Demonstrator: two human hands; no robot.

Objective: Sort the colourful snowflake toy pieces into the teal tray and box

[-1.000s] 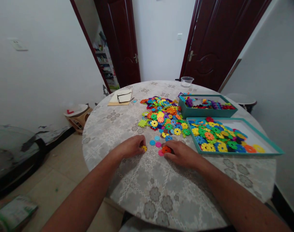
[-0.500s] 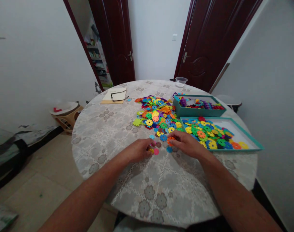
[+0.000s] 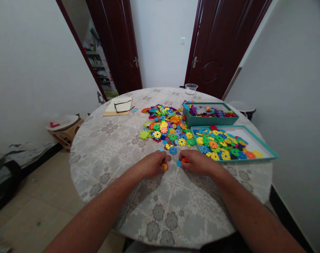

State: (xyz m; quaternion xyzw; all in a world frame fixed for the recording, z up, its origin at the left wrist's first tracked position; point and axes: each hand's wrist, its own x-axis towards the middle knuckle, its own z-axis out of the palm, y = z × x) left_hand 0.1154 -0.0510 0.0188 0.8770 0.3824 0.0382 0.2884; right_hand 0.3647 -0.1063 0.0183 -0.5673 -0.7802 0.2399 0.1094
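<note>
My left hand (image 3: 151, 163) rests on the round table (image 3: 138, 196), fingers curled round yellow and pink flower-shaped plastic discs (image 3: 164, 166). My right hand (image 3: 198, 162) lies close beside it, fingers pinched on an orange disc (image 3: 184, 160) with a blue disc (image 3: 178, 163) at its tips. Just beyond both hands lies a heap of many-coloured discs (image 3: 166, 126).
Right of the heap a flat teal tray (image 3: 265, 149) holds more discs, and a deeper teal box (image 3: 209, 119) stands behind it. A notebook with glasses (image 3: 119, 106) lies far left, a clear cup (image 3: 190, 88) at the far edge. Two dark doors stand behind.
Both hands have drawn nearer to each other with their discs. The left hand picked up a pink disc alongside the yellow one. The view has shifted, so the table appears further left.
</note>
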